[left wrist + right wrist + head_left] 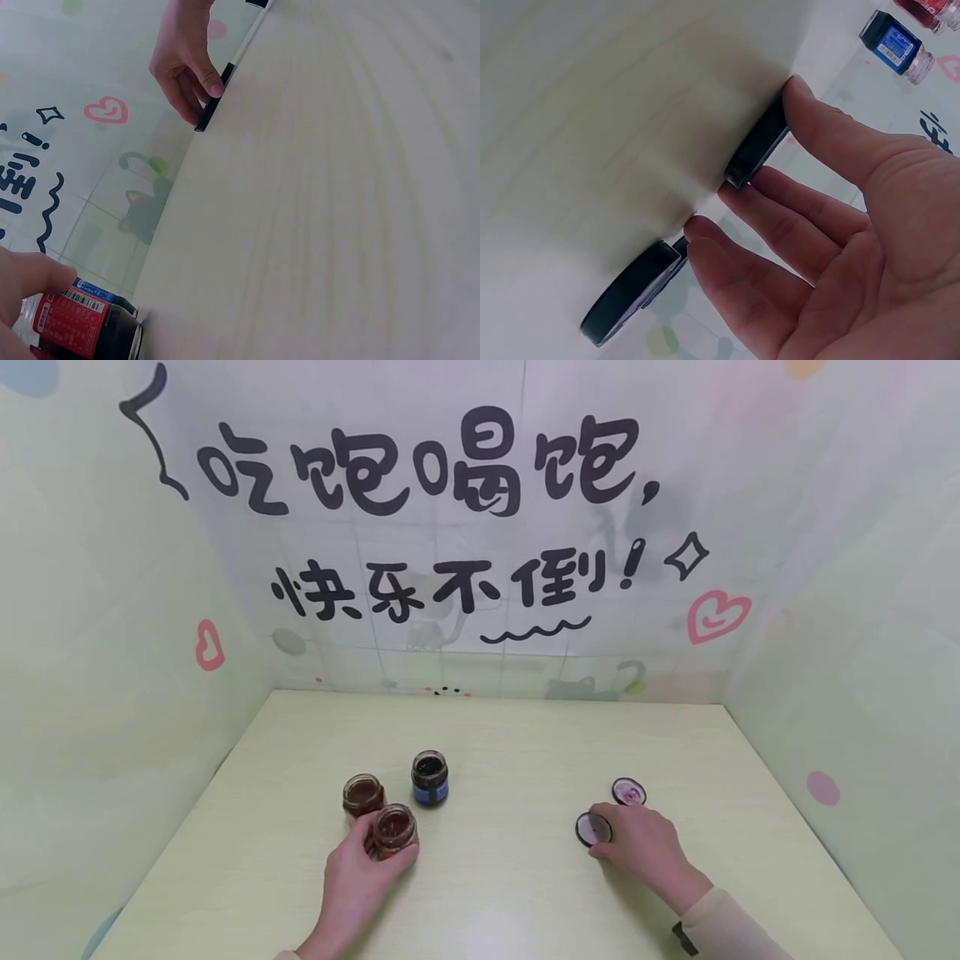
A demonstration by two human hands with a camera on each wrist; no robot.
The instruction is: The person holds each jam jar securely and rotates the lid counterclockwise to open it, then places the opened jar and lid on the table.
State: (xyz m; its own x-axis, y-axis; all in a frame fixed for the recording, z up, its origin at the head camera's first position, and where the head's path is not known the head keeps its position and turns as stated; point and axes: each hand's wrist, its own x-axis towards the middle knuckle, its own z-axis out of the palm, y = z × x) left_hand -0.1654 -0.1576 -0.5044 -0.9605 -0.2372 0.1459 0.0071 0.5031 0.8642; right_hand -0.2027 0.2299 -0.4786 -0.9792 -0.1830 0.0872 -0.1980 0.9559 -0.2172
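Note:
My left hand (360,868) grips a small open glass jar (395,831) with dark red contents and, in the left wrist view, a red label (73,322) with a barcode. Close behind it stands another open jar (363,795) with red contents. A third open jar (430,779), blue-labelled and dark inside, is just to the right. My right hand (647,847) pinches a round black-rimmed lid (759,142) between thumb and fingers, close over the table, its pale inner side up. Beyond that hand lies a lid (628,791) stained purple inside; its black rim shows past my fingertips in the right wrist view.
The pale wooden table (495,893) is enclosed by printed walls. Large black lettering covers the back wall (465,677). A wide stretch of tabletop lies between my hands. A dark band (684,937) shows at my right sleeve.

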